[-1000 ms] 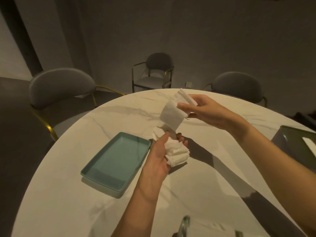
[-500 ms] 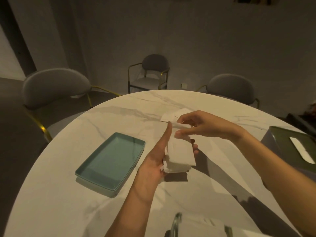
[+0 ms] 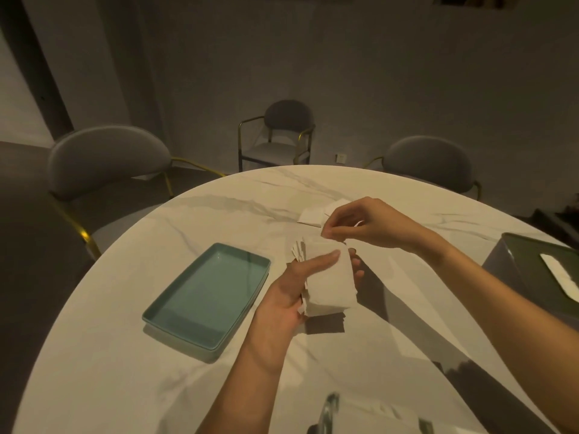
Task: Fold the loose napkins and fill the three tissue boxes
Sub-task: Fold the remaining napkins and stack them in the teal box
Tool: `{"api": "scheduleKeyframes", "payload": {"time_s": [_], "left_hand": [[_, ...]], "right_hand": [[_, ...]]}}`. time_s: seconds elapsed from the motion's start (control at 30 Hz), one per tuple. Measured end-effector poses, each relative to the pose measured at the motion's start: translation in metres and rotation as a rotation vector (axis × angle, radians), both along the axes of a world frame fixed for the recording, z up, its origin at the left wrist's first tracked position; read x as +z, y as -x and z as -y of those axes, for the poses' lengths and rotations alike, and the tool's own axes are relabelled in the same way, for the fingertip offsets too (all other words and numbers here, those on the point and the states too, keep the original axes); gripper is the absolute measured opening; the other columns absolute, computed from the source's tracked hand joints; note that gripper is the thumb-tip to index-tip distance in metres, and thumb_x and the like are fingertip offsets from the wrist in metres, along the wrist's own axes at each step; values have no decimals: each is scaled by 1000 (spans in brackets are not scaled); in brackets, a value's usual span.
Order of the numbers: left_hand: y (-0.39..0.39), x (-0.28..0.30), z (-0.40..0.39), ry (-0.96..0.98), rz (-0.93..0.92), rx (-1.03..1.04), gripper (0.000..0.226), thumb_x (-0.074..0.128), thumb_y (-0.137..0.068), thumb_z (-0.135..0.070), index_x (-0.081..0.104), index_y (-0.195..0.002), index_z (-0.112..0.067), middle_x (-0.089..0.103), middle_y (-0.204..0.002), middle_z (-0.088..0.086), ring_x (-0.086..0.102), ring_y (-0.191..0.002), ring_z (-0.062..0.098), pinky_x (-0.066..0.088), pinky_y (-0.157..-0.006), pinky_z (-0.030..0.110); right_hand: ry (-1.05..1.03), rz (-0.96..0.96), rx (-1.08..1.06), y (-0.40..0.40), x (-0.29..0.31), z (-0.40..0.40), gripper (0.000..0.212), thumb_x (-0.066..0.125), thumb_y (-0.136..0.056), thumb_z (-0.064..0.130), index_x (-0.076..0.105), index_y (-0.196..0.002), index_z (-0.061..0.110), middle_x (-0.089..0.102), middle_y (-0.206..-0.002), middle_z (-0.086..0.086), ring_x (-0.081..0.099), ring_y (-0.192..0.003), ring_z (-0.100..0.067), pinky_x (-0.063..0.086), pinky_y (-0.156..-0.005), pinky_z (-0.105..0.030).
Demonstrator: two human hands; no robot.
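over the middle of the marble table the left hand is palm up, cradling a stack of folded napkins, thumb laid flat across the top sheet and fingertips poking out past the far side, so it's wrapped round the pile rather than spread wide. some ragged edges of lower sheets stick out on the left of the stack. the right hand hangs just above the top end of the stack with its fingers bunched and curled down; fingertips look like they're at the napkin's upper edge, but i honestly can't tell if it's pinching paper or just touching. both forearms come in from the bottom and right, bare, the right one crossing over a dark green tissue box at the right edge with a white sheet showing in its slot. a couple more loose napkins lie flat on the table just behind the right hand. left of the hands there's a teal rectangular tray, sitting close but apart from the stack. something shiny and blurry pokes in at the bottom edge, can't make it out. room's dim, grey walls, three grey chairs with gold legs, one chair back against the wall.
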State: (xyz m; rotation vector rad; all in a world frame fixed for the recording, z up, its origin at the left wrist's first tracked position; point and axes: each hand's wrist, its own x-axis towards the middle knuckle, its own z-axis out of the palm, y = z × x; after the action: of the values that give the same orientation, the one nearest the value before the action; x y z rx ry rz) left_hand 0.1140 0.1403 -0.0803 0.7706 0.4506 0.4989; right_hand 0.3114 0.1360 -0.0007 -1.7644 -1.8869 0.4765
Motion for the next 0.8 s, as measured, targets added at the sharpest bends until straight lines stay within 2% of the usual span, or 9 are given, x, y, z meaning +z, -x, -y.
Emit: {"api": "scheduleKeyframes", "payload": {"time_s": [0.07,0.13,0.27,0.33,0.47,0.53,0.63,0.73,0.8], "left_hand": [[-10,-4,-11,102,-10,16,34,69,-91,-18,73,-123,-7,75,-117,12,75,-105,25,61,-77,36],[-16,-7,-19,202,-2,74,30,60,-93,-11,75,-118,-3,76,-115,14,76,-96,26,62,-75,34],[-18,-14,-22,253,93,177,30,57,-92,-3,76,-115,0,74,-120,16,75,-101,30,62,-81,38],[-19,-17,-25,283,96,196,38,58,-92,-2,68,-129,0,72,-122,19,74,-104,31,63,-79,39],[-19,-14,-24,274,91,181,32,61,-92,-3,70,-122,3,75,-109,17,74,-94,30,63,-75,39],[-18,-13,-24,261,82,206,32,61,-94,-6,69,-124,2,75,-112,18,74,-96,30,63,-75,39],[-20,-10,-21,275,86,237,34,61,-97,-10,65,-128,3,73,-116,20,73,-100,32,63,-76,40],[-20,-7,-20,254,60,231,26,59,-98,-13,72,-111,5,76,-105,19,75,-91,30,61,-82,40],[-19,-6,-19,219,26,203,25,61,-98,-18,75,-101,2,76,-99,18,76,-81,27,61,-78,38]], "right_hand": [[-91,85,-118,-8,-15,-25,14,70,-94,29,77,-105,22,76,-99,7,70,-81,-7,60,-76,-20],[-102,201,-213,-18,-30,-52,24,70,-95,29,72,-117,19,73,-114,1,68,-91,-10,57,-81,-24],[22,438,-160,-22,-54,-97,45,70,-94,37,63,-134,18,67,-131,-2,63,-114,-24,50,-94,-33],[-6,475,-192,-19,-62,-107,36,70,-95,34,69,-124,14,71,-120,-6,65,-101,-25,53,-89,-35],[-96,606,-253,-13,-74,-104,15,62,-98,17,72,-106,9,70,-103,-11,63,-80,-26,57,-76,-39],[-130,492,-270,-11,-71,-94,15,63,-98,15,76,-103,12,74,-100,-7,65,-77,-22,59,-73,-37],[-197,76,-346,-6,-49,-69,19,70,-95,24,79,-108,13,69,-97,7,62,-75,-9,50,-67,-20],[-226,-211,-397,-1,-20,-36,25,72,-93,33,78,-110,16,67,-99,11,61,-81,-8,50,-67,-17],[-231,-358,-382,3,-3,-14,16,72,-93,34,77,-104,24,69,-97,14,63,-89,-14,53,-72,-18]]}}
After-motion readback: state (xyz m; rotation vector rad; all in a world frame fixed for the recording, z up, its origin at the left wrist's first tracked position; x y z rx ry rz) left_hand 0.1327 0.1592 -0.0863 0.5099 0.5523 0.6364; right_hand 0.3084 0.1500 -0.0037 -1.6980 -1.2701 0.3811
